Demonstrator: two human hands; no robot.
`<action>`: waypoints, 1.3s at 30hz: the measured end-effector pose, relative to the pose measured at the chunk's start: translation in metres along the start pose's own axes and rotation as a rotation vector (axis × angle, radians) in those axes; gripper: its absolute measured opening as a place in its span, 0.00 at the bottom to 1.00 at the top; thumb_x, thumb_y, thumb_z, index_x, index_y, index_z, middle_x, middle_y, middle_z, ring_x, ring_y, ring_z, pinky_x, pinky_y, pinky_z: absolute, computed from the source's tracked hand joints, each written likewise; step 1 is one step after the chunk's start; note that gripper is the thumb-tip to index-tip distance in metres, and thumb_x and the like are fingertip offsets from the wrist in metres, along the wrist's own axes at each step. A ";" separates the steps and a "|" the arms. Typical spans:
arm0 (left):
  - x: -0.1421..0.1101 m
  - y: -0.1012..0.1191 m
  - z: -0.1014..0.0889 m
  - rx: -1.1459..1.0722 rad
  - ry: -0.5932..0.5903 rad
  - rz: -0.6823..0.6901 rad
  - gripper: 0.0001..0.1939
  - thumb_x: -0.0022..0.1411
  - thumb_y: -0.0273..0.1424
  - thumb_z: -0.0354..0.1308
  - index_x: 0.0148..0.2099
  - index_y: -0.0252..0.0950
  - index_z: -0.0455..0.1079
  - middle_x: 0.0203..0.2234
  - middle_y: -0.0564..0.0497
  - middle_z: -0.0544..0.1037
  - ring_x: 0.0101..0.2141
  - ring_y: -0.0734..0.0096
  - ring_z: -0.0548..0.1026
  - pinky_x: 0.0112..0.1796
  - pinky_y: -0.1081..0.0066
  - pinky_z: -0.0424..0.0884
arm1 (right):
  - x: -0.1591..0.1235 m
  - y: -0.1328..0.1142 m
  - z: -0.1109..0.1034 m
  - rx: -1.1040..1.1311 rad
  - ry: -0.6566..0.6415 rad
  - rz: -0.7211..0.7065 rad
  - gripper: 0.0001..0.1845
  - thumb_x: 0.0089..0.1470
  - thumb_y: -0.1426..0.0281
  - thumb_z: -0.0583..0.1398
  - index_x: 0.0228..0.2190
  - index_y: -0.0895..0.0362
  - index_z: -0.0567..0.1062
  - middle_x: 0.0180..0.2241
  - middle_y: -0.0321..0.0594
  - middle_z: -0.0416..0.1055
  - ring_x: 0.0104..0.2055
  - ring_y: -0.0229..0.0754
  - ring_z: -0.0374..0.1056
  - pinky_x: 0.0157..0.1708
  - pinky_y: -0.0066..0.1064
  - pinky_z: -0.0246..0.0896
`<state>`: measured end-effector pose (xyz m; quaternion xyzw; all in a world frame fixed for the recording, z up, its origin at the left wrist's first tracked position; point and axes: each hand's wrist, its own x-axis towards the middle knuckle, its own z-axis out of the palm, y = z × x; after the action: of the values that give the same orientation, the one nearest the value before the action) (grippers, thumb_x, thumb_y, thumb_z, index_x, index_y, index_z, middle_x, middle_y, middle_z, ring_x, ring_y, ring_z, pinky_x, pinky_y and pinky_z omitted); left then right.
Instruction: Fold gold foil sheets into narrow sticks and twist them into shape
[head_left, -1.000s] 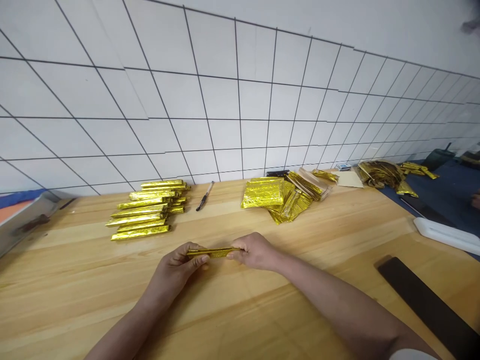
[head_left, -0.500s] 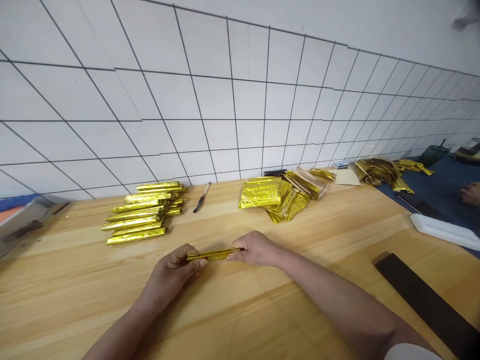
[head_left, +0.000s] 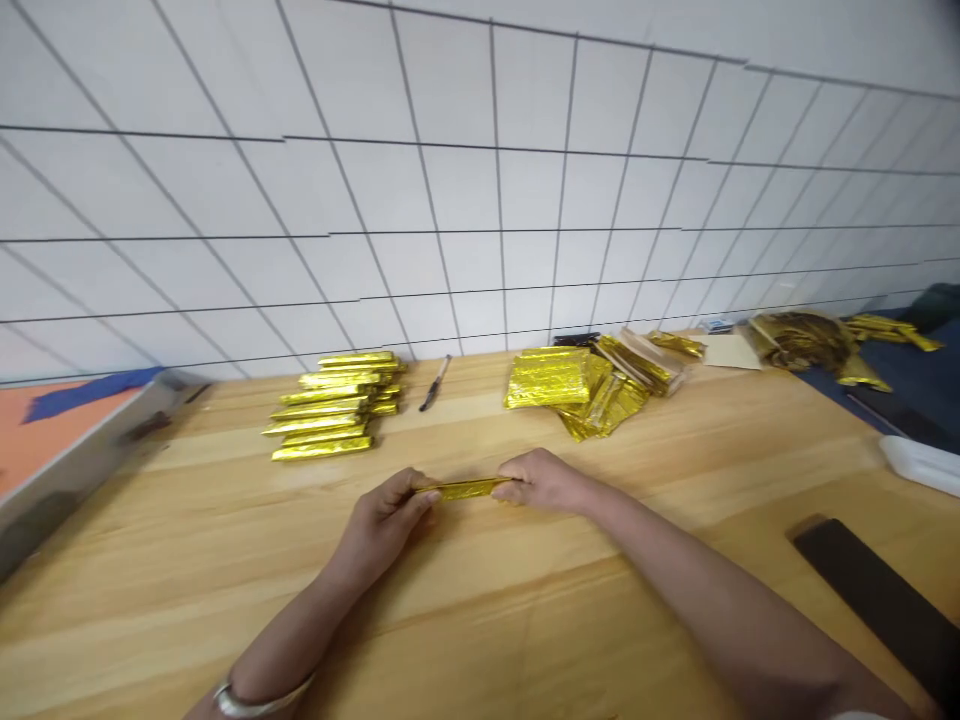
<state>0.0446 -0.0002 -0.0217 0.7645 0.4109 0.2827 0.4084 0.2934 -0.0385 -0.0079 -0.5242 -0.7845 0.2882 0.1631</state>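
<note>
Between my two hands, just above or on the wooden table (head_left: 450, 590), is a narrow folded strip of gold foil (head_left: 466, 489). My left hand (head_left: 390, 515) pinches its left end between thumb and fingers. The right end is gripped by my right hand (head_left: 541, 480), with the fingertips partly hidden. Beyond my left hand lies a stack of folded gold foil strips (head_left: 330, 410), several of them side by side. Flat gold foil sheets (head_left: 549, 378) lie in a loose pile beyond my right hand.
A pen (head_left: 435, 384) lies between the stack and the pile. Dark brown foil bundles (head_left: 802, 340) and a pale card (head_left: 731, 351) are at the back right. A long dark bar (head_left: 885, 590) lies at right front. The tiled wall (head_left: 450, 190) bounds the back.
The view has turned left, so the table things appear farther right, and an orange surface shows more at the left. Both hands still hold the gold foil strip, which looks more level.
</note>
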 end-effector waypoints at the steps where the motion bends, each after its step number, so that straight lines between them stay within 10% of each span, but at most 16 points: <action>1: 0.000 0.001 0.001 -0.012 0.013 0.008 0.11 0.60 0.38 0.53 0.30 0.35 0.65 0.21 0.56 0.68 0.24 0.74 0.65 0.28 0.76 0.60 | 0.001 0.002 0.001 0.004 0.002 -0.008 0.15 0.55 0.61 0.55 0.22 0.57 0.69 0.20 0.29 0.62 0.24 0.32 0.56 0.23 0.23 0.43; 19: -0.001 -0.001 0.015 -0.030 0.065 0.175 0.08 0.61 0.33 0.54 0.35 0.34 0.70 0.25 0.52 0.72 0.27 0.73 0.69 0.30 0.75 0.64 | 0.005 -0.002 0.011 -0.075 0.235 -0.181 0.16 0.54 0.58 0.57 0.38 0.56 0.73 0.35 0.41 0.72 0.38 0.42 0.64 0.37 0.30 0.55; 39: -0.006 0.012 0.024 0.138 0.029 0.233 0.12 0.63 0.37 0.51 0.32 0.35 0.68 0.24 0.52 0.71 0.28 0.72 0.68 0.30 0.74 0.62 | 0.002 -0.021 0.026 -0.238 0.235 -0.235 0.15 0.60 0.65 0.50 0.28 0.56 0.73 0.27 0.40 0.71 0.32 0.40 0.63 0.36 0.31 0.51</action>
<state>0.0641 -0.0188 -0.0244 0.8291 0.3436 0.3104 0.3133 0.2631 -0.0503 -0.0153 -0.4747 -0.8444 0.1093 0.2229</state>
